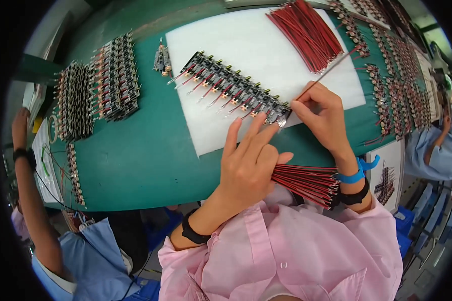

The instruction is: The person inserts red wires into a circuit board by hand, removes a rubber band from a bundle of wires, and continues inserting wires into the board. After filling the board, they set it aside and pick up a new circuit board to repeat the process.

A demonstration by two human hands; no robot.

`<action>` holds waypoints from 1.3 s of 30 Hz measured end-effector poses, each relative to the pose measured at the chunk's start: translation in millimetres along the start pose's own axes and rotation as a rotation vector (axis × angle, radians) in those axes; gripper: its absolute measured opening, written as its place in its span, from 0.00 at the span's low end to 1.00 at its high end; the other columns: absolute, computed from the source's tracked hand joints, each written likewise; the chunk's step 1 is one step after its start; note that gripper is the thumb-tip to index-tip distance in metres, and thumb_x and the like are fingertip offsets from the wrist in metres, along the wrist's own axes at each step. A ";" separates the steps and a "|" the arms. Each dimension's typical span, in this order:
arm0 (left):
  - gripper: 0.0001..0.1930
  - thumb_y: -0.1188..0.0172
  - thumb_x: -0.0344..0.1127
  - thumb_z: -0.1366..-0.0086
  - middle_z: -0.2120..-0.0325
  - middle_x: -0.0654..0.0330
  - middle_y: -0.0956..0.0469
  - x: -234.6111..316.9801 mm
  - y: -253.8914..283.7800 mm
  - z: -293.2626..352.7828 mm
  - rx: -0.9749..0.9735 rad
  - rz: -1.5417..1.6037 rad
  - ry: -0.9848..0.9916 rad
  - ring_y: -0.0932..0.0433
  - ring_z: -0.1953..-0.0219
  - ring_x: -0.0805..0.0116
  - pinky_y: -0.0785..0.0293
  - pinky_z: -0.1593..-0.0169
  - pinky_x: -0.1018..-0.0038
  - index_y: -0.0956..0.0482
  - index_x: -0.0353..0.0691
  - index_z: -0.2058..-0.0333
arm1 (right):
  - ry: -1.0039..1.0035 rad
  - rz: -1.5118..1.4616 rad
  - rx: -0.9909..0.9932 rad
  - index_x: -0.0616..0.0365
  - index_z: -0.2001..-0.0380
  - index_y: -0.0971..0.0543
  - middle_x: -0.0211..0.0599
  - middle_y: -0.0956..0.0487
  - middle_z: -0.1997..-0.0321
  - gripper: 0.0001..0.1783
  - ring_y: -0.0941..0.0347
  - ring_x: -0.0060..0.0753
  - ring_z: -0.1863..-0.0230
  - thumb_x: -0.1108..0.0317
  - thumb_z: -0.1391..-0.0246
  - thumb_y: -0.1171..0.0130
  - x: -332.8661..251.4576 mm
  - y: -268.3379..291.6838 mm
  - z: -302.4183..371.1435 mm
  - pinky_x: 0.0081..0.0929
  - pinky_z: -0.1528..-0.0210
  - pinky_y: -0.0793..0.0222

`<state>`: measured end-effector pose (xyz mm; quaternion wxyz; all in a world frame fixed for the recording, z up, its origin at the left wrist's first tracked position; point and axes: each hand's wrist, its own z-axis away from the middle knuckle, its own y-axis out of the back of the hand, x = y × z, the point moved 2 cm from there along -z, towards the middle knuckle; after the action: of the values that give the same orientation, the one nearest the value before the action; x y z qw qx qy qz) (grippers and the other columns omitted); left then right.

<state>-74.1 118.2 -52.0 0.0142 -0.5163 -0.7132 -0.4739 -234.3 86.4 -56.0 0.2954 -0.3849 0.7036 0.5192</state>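
Note:
A strip of joined black circuit boards point(231, 85) lies slantwise on a white foam sheet point(208, 133), with short red and black wires along its near side. My left hand point(251, 163) has its fingertips on or just above the strip's right end. Beneath its palm it keeps a bundle of red and black wires point(306, 183), whose tips fan out to the right. My right hand point(321, 113), closed in a pinch beside that same end, holds a thin reddish-brown wire point(329, 70) that slants up and right. The tips of the pinch partly hide its near end.
A red wire pile point(306, 35) lies on the foam's far right. Stacked board strips point(98, 88) stand at left on the green mat point(130, 165), with a small loose board piece point(162, 60) nearby. More strips point(394, 90) line the right. Co-workers' arms point(27, 165) show at both sides.

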 end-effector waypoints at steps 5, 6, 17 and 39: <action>0.13 0.45 0.33 0.50 0.66 0.49 0.29 0.7 3.6 0.8 -0.028 -0.016 -0.017 0.32 0.56 0.51 0.49 0.50 0.56 0.39 0.37 0.85 | 0.007 -0.024 -0.030 0.65 0.83 0.31 0.29 0.35 0.82 0.04 0.42 0.18 0.80 0.77 0.64 0.46 -1.6 -2.3 -1.9 0.15 0.78 0.47; 0.13 0.45 0.33 0.50 0.66 0.49 0.29 0.9 3.3 0.5 -0.032 -0.012 -0.025 0.32 0.56 0.51 0.49 0.50 0.56 0.39 0.37 0.85 | 0.023 -0.013 -0.031 0.65 0.83 0.31 0.28 0.35 0.82 0.04 0.43 0.18 0.80 0.77 0.64 0.46 -1.2 -2.1 -2.1 0.15 0.78 0.47; 0.11 0.46 0.31 0.50 0.66 0.49 0.29 1.9 5.3 1.6 -0.024 -0.030 -0.029 0.32 0.56 0.50 0.49 0.50 0.56 0.39 0.36 0.84 | 0.050 -0.030 -0.008 0.63 0.85 0.31 0.32 0.34 0.84 0.05 0.40 0.24 0.82 0.75 0.65 0.46 -4.1 -1.3 -2.1 0.21 0.79 0.44; 0.12 0.48 0.29 0.49 0.66 0.51 0.27 0.4 6.2 2.7 0.011 0.000 0.007 0.33 0.55 0.52 0.52 0.47 0.59 0.41 0.37 0.85 | 0.112 0.104 0.018 0.64 0.84 0.31 0.30 0.34 0.83 0.04 0.41 0.19 0.81 0.77 0.66 0.46 -4.9 -5.5 -0.4 0.15 0.78 0.45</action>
<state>-68.3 120.4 -49.2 0.0195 -0.5146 -0.7157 -0.4718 -227.0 86.3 -54.6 0.2319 -0.3734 0.7428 0.5050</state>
